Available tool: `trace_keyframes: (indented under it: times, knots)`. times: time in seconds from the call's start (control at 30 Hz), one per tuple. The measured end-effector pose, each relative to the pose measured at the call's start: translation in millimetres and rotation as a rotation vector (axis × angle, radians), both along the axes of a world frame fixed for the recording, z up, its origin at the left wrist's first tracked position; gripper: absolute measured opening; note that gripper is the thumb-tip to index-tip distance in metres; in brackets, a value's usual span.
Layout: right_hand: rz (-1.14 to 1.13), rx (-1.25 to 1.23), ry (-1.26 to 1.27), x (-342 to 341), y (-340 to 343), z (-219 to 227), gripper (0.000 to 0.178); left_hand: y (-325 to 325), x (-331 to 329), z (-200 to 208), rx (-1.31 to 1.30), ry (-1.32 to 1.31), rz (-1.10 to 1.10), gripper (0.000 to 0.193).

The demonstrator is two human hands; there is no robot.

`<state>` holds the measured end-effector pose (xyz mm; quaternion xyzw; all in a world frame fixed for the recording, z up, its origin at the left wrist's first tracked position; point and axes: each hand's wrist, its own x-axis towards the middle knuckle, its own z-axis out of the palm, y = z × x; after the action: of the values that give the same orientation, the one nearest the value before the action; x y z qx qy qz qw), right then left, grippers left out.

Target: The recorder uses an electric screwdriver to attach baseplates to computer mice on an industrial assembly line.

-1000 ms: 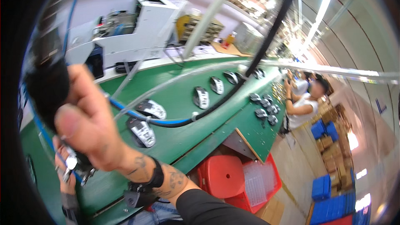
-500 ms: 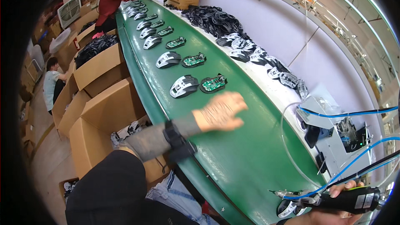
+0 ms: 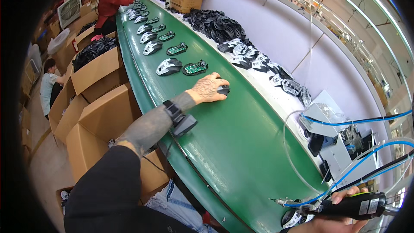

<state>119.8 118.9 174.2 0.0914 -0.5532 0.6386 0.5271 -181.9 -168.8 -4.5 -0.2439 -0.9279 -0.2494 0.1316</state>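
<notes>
My left hand [image 3: 208,89] is closed over a computer mouse [image 3: 223,89] on the green conveyor belt [image 3: 224,146]. Only the mouse's dark end shows past my fingers; the hand hides the rest. Just beyond it lie a silver-and-black mouse shell [image 3: 169,66] and a black mouse base with a green circuit board [image 3: 195,67]. At the lower right, my right hand [image 3: 345,207] grips a black powered screwdriver [image 3: 353,205], its tip pointing left above the belt. Beneath the tool's front sit black-and-white mouse parts [image 3: 291,219], partly hidden.
More shell-and-base pairs line the belt toward a person in red [image 3: 110,4]. Black parts [image 3: 215,26] and mouse shells [image 3: 258,62] lie along the right ledge. A grey device [image 3: 334,146] with blue hoses [image 3: 366,164] stands at right. Cardboard boxes [image 3: 103,112] flank the belt's left.
My left hand, open above the belt before, has moved away from me and closed on a mouse. The nearest shell and base no longer show beside each other. The right hand still holds the screwdriver.
</notes>
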Motion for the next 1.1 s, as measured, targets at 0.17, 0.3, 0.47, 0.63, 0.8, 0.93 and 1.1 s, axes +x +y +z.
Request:
trace_keyframes:
  times: [0.17, 0.3, 0.47, 0.63, 0.8, 0.93, 1.1]
  knots:
    - [0.008, -0.053, 0.009, 1, -9, 0, 0.066, -1, -11, -22, -0.09, -0.168, 0.088, 0.046]
    - [0.033, -0.07, -0.003, 3, -5, -1, 0.067, 5, -1, -46, -0.087, 0.106, 0.098, 0.045]
    - [0.093, 0.026, -0.007, -2, -5, -1, 0.063, 9, -11, -31, -0.208, -0.062, 0.084, 0.05]
    - [0.109, -0.013, -0.074, 7, 5, -12, 0.065, 19, -11, 2, -0.417, -0.351, 0.022, 0.057]
    - [0.129, 0.01, -0.076, 8, 4, -11, 0.066, 22, -10, -20, -0.352, -0.329, 0.11, 0.056]
    - [0.068, -0.066, -0.074, 9, -7, -3, 0.066, 14, 1, -49, -0.197, 0.013, 0.062, 0.052]
    - [0.091, -0.111, -0.049, 11, 2, -9, 0.062, -5, -18, -32, 0.084, 0.11, -0.173, 0.058]
